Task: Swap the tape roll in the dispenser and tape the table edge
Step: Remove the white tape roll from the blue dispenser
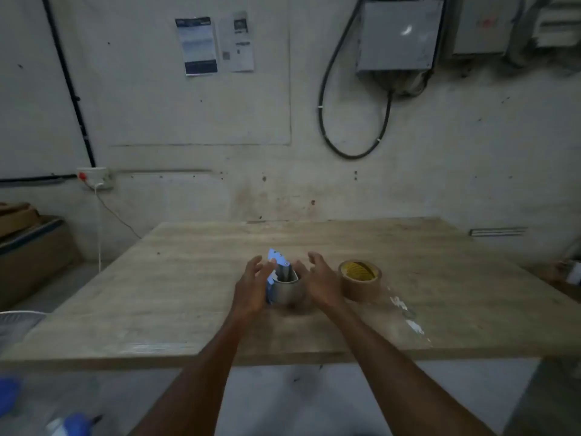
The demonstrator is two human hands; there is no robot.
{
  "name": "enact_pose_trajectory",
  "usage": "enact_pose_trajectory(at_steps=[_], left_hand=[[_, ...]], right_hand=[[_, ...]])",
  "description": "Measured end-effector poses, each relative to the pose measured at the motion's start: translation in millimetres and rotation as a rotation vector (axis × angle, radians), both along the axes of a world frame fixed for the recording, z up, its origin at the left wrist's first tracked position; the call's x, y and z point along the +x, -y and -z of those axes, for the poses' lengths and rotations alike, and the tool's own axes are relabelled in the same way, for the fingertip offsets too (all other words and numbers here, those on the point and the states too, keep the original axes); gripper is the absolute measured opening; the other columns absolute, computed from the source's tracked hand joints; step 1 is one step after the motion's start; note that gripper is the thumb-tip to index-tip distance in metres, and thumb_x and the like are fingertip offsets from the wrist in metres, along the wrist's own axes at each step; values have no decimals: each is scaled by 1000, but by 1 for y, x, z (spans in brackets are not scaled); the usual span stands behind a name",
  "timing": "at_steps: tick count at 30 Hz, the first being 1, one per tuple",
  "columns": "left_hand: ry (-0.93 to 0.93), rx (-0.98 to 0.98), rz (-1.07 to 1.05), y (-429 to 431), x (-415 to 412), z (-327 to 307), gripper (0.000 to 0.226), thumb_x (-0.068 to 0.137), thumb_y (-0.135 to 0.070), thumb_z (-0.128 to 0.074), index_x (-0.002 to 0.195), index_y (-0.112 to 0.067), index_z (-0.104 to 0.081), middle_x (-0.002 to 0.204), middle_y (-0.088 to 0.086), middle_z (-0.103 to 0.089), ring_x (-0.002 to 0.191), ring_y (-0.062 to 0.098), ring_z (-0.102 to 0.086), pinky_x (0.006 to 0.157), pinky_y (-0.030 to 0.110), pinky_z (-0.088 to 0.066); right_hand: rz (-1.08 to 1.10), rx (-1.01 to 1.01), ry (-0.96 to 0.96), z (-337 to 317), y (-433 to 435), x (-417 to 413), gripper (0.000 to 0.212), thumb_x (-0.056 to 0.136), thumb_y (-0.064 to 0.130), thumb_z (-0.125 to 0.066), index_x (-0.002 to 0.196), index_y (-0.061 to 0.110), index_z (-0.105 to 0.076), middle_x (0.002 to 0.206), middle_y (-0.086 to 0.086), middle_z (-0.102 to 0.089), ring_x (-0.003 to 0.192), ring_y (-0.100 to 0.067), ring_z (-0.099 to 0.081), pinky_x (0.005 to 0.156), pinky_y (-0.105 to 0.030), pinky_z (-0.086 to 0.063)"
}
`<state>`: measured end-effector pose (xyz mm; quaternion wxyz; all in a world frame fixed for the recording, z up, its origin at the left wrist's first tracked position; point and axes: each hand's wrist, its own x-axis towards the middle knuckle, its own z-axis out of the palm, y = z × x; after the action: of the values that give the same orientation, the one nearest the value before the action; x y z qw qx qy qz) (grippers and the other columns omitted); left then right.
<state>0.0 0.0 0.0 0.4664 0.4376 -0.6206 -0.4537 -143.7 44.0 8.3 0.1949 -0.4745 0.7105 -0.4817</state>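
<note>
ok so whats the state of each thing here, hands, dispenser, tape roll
left hand: open, fingers spread, beside the dispenser, not gripping
right hand: open, fingers spread, on the dispenser's other side, not gripping
tape dispenser: on the table between the hands; whether it holds a roll, cannot tell
brown tape roll: lying flat on the table, right of the right hand, untouched
table: near edge blurred, tape on it cannot tell

Dim, flat lighting; overall soft focus. Glare on the metal box (399,36) far above the right hand (322,283). Wide-angle distortion bows the frame edges.
</note>
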Motion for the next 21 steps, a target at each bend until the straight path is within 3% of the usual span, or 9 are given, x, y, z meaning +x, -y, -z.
enact_pose_trajectory(at_steps=[3, 5, 8, 10, 15, 21], left_hand=[[58, -11, -21, -5, -2, 2, 55, 96, -44, -53, 144, -18, -48, 141, 2, -55, 112, 9, -51, 86, 19, -33], [105, -41, -43, -7, -2, 6, 53, 96, -46, -52, 141, -17, -52, 138, 3, -59, 116, 14, -55, 85, 20, -34], [133, -91, -63, -7, -3, 11, 24, 96, -46, -52, 107, -32, -69, 101, -14, -71, 103, 15, -63, 76, 16, -43], [137, -115, -50, -7, -2, 13, 16, 96, -44, -53, 92, -40, -68, 85, -19, -68, 90, 8, -65, 66, 7, -42], [112, -121, -5, -8, 1, 12, 16, 97, -42, -53, 92, -43, -68, 82, -23, -66, 80, -7, -60, 63, 3, -42], [94, -81, 31, -13, 2, 9, 19, 97, -43, -53, 94, -39, -71, 85, -18, -69, 82, -4, -62, 62, 5, -43]], right_hand=[[-14, -12, 9, 10, -2, 4, 69, 94, 44, -61, 148, 6, -40, 151, -13, -47, 137, -28, -47, 111, -37, -37], [-20, -19, 11, 16, -5, 8, 68, 92, 44, -63, 145, 5, -44, 147, -13, -52, 134, -28, -49, 107, -36, -39], [-23, -61, -9, 22, -8, 13, 44, 84, 54, -64, 113, 21, -60, 117, -4, -68, 111, -25, -63, 83, -33, -46], [-44, -68, -30, 28, -10, 14, 41, 78, 59, -61, 105, 28, -59, 109, 6, -70, 102, -17, -65, 82, -33, -51], [-90, -75, -84, 29, -17, 15, 50, 70, 52, -70, 115, 34, -57, 112, 15, -69, 100, -6, -66, 85, -34, -55], [-97, -134, -78, 30, -20, 13, 46, 69, 41, -75, 111, 33, -59, 104, 16, -71, 92, 0, -66, 78, -29, -55]])
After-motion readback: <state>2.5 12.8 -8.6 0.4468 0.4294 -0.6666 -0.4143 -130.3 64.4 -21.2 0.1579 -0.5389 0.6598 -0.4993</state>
